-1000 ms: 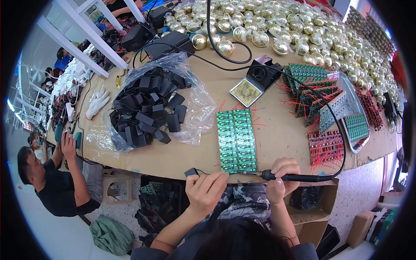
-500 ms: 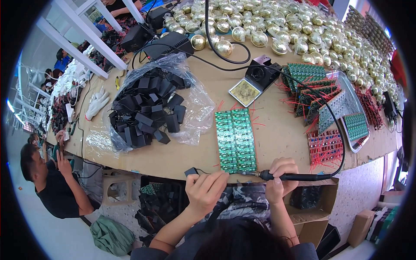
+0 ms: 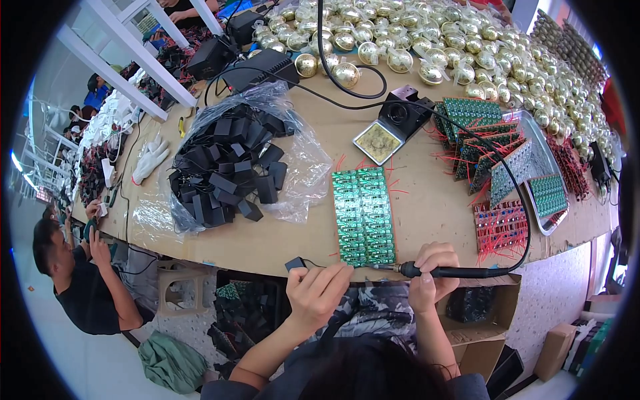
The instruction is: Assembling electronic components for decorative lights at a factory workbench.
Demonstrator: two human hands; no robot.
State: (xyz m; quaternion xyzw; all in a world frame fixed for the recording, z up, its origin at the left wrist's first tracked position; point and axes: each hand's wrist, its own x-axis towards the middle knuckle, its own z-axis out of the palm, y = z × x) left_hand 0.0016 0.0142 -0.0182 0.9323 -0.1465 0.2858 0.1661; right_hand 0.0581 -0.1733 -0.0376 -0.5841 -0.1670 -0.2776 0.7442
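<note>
At the table's near edge lies a green circuit board panel [image 3: 364, 217] with two columns of small boards. My right hand [image 3: 432, 275] is closed round the black handle of a soldering iron [image 3: 460, 272], which points left. Its tip meets the panel's near edge. My left hand [image 3: 319, 293] is pinched at the panel's lower left corner. A thin dark wire runs into those fingers from a small black box [image 3: 295, 264] beside them; the wire's end is hidden.
A plastic bag of black boxes [image 3: 227, 167] lies left. Beyond the panel stands a soldering iron stand [image 3: 400, 120] with a yellowish pad. Wired circuit panels [image 3: 477, 143] and a metal tray [image 3: 548, 223] are right. Golden balls [image 3: 400, 60] cover the back. The iron's cable [image 3: 517, 180] loops right.
Both hands and the soldering iron hold almost the same place. At the left, a co-worker's raised hand has shifted slightly.
</note>
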